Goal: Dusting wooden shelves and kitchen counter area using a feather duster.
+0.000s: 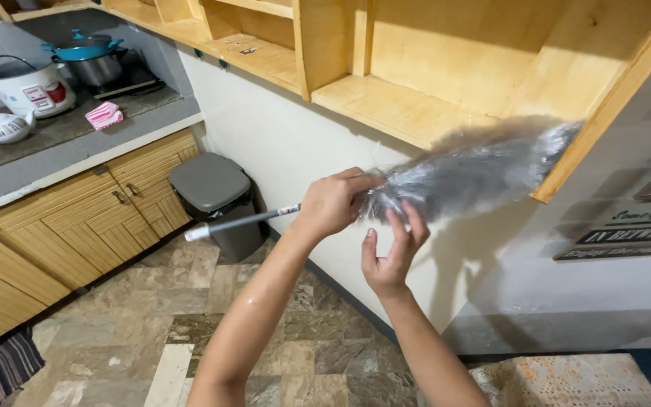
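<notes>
I hold a duster with a grey fluffy head (484, 167) and a slim grey handle (239, 222) up in front of a white wall. My left hand (334, 202) is closed around the handle where it meets the head. My right hand (392, 255) is just below, fingers spread, its fingertips touching the base of the fluffy head. The head is blurred and reaches up to the lower edge of a wooden wall shelf (393, 105).
A grey lidded bin (215, 197) stands on the tiled floor by the wall. To the left, wooden cabinets (77, 218) carry a counter with a rice cooker (28, 87), a white teapot (0, 128) and a pot (88, 56). Dark wall signs (627, 230) hang at right.
</notes>
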